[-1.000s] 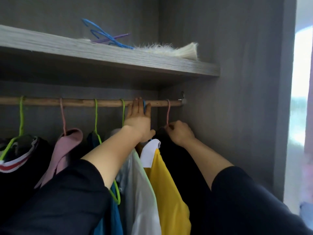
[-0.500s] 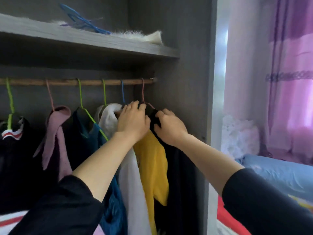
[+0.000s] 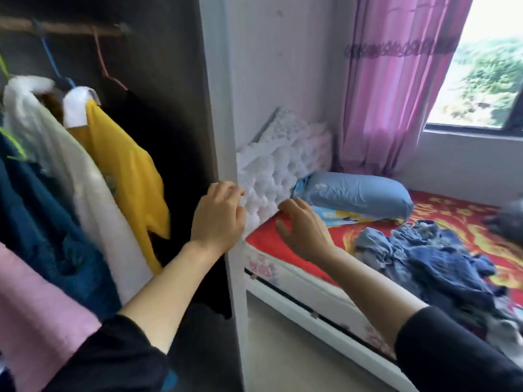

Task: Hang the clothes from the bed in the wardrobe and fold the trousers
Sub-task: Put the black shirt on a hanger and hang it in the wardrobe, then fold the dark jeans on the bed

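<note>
Both arms reach forward, bare from the black sleeves down. The left hand (image 3: 218,219) is up in the air in front of the white side wall of the wardrobe (image 3: 220,108). Its fingers are a little bent and it holds nothing. The right hand (image 3: 304,230) is just beside it, over the corner of the bed (image 3: 263,241) with the red sheet. Its fingers are spread and loose, and it holds nothing too. I cannot tell if either hand touches what is behind it.

On the left, clothes hang on the rail (image 3: 65,28) inside the wardrobe. The black top (image 3: 169,137) hangs last, on a pink hanger (image 3: 104,66), next to the wall. Beside it are the yellow shirt (image 3: 127,171) on a blue hanger (image 3: 53,66), then a white top (image 3: 65,154), a dark blue top (image 3: 42,222) and a pink one (image 3: 34,306).

On the bed, to the right of the right hand, lies a messy heap of blue clothes (image 3: 424,261). The wardrobe's side wall stands between the heap and the rail.

A blue pillow (image 3: 356,193) lies at the head of the bed, by a puffy white headboard (image 3: 277,165). Behind it hangs a pink curtain (image 3: 396,80) next to a window (image 3: 486,66). Something grey (image 3: 506,222) lies at the far right of the bed, too blurry to tell what it is.
</note>
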